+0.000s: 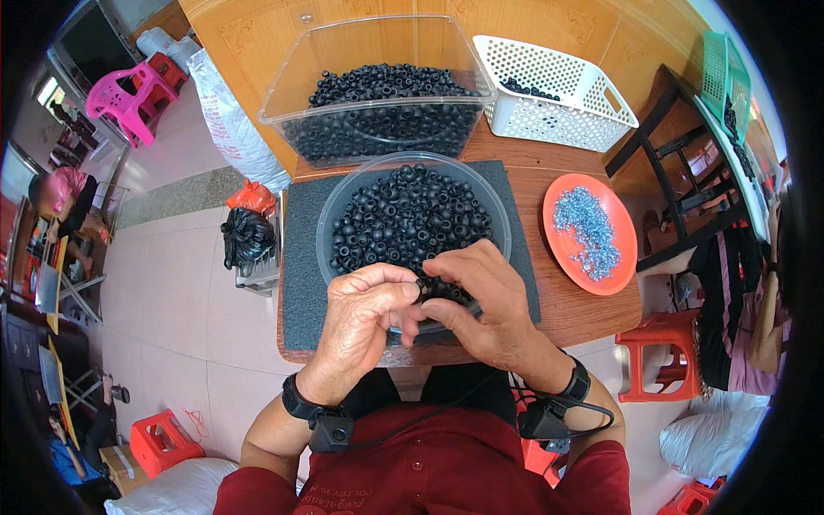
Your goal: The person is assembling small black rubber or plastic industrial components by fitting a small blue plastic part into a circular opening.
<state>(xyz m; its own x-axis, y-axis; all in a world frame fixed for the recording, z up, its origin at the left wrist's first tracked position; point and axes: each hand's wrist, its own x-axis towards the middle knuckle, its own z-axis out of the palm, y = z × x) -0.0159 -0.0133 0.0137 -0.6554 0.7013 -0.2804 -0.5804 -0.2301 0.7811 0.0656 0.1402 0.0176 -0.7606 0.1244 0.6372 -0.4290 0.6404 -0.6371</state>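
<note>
Both hands meet over the near rim of a round clear tub (324, 225) full of small black rounded pieces (412, 210) with round openings. My left hand (365, 313) pinches a small black piece (421, 290) between thumb and forefinger, with its other fingers curled beneath. My right hand (487, 300) bends its thumb and forefinger in from the other side, close to the left fingertips. What lies in the right fingers is too small and too covered to make out. A dark grey mat (300, 257) lies under the tub.
Behind the tub stands a large clear bin (378, 107) of similar black pieces, beside a white perforated basket (558, 116) holding a few. An orange-red plate (625, 249) of small shiny bluish bits sits on the wooden table's right (592, 322). Red stools (661, 352) flank the table.
</note>
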